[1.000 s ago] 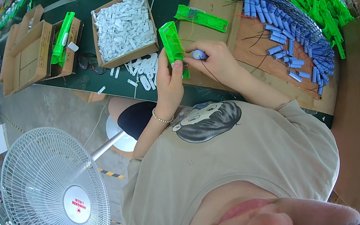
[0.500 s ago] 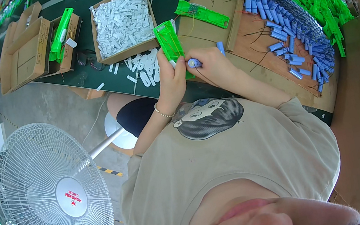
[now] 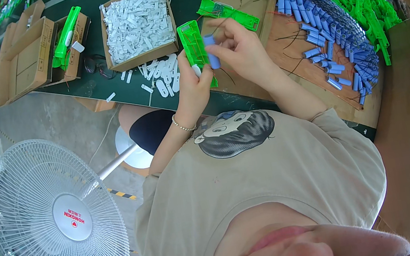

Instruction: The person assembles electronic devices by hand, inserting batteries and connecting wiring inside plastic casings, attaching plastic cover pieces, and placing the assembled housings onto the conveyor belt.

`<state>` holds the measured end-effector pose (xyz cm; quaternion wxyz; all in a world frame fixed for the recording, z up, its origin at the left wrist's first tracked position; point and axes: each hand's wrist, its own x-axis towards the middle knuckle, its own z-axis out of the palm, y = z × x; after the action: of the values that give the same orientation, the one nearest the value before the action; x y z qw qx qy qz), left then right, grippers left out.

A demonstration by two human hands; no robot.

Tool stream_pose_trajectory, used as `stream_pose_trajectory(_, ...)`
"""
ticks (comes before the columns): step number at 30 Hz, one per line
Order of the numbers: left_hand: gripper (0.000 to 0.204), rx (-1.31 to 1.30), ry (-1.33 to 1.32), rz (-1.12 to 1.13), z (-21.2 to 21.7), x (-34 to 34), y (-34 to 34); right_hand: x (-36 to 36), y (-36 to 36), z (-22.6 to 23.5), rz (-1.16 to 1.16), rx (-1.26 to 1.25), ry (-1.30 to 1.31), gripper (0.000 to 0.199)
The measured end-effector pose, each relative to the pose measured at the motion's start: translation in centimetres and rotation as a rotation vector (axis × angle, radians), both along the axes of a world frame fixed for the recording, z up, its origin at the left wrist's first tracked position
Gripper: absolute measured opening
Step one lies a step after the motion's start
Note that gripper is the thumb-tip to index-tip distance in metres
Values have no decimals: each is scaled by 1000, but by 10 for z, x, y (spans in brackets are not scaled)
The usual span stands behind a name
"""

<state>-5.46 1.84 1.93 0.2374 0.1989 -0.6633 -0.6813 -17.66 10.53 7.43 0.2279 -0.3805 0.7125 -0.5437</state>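
My left hand [image 3: 191, 85] is closed round a long green plastic housing [image 3: 193, 39], thumb at its lower end near a small white part [image 3: 196, 69]. Its open side faces up and a thin wire lies inside. Just right of the housing, my right hand [image 3: 246, 54] grips a blue cylindrical battery cell [image 3: 211, 51] between thumb and fingers. The cell stands lengthwise beside the housing, with dark wire trailing from it; whether the two touch I cannot tell. Behind my right hand lies another green housing [image 3: 243, 18] on the cardboard.
A cardboard box of white plastic pieces [image 3: 137, 24] stands ahead, loose white pieces [image 3: 165, 74] in front of it. On the right are many wired blue cells [image 3: 328, 32] and piled green housings [image 3: 364, 6]. Open cartons [image 3: 21, 67] sit far left; a fan [image 3: 59, 219] stands near left.
My right hand has moved up slightly and its fingers have spread from a tight curl. The blue cell, earlier seen nearly end-on, now shows its full length beside the green housing.
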Motion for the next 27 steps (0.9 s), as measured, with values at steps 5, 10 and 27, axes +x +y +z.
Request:
stream_pose_trajectory(5, 51, -34, -74, -17, 13, 8, 0, 14, -15, -13, -45, -171, -108, 23)
stream_pose_trajectory(10, 52, -121, -51, -10, -9, 22, -4, 19, -24, -13, 57, -86, 210, 17)
stream_pose_trajectory(27, 29, 361, 140, 178, -22, 84, -24, -24, -135, -18, 225, 68, 270, 25)
